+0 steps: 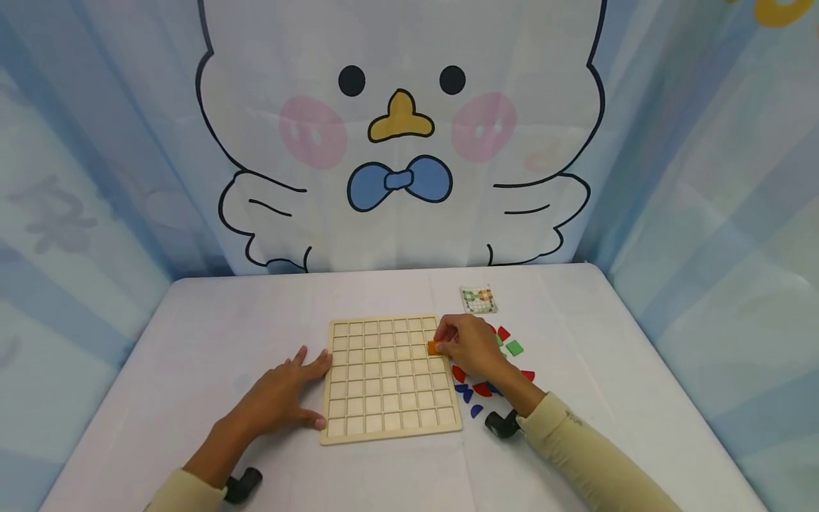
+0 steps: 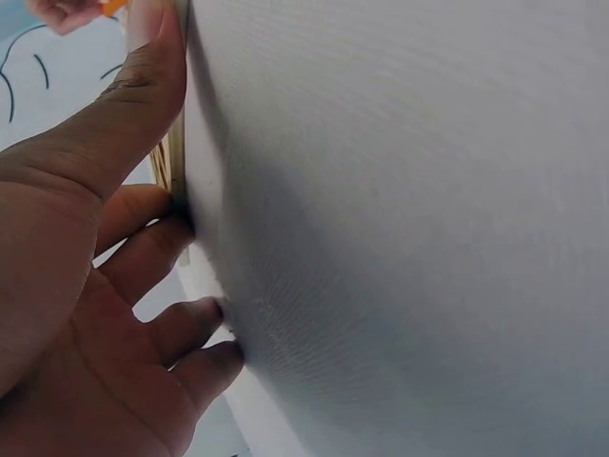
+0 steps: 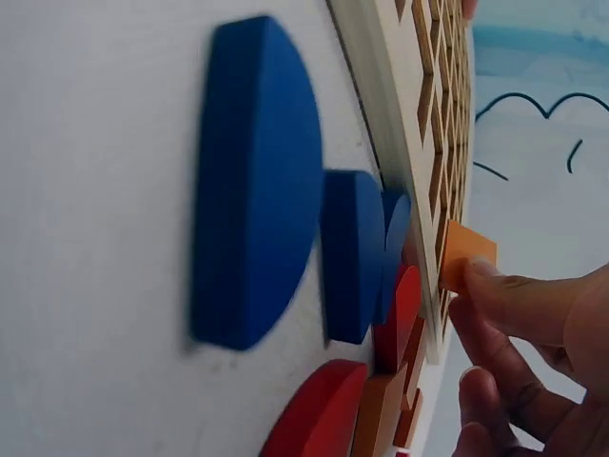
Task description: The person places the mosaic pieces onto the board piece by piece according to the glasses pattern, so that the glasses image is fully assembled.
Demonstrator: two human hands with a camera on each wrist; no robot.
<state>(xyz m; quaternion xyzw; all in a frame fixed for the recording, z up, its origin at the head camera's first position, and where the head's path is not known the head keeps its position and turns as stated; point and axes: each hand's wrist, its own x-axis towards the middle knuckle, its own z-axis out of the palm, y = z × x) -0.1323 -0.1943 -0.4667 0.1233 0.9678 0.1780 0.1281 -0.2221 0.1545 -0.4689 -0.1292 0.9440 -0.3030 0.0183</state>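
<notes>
A pale wooden grid board [image 1: 392, 380] lies on the white table. My right hand [image 1: 470, 345] pinches an orange square tile [image 1: 432, 348] between thumb and fingers over the board's right edge; in the right wrist view the orange tile [image 3: 466, 255] stands tilted at the grid. Whether it touches the board, I cannot tell. At the board's left side, my left hand [image 1: 281, 395] spreads its fingers, with thumb and fingertips against the edge. The left wrist view shows that thumb [image 2: 143, 95] along the board's side and the other fingertips on the table.
Loose pieces lie right of the board, partly under my right arm: blue half-rounds [image 3: 257, 181], red wedges [image 1: 483, 390], green squares [image 1: 515, 348] and brown-orange blocks [image 3: 379, 409]. Behind them lies a small patterned card [image 1: 478, 299]. A curtain [image 1: 399, 235] with a cartoon bird hangs behind the table.
</notes>
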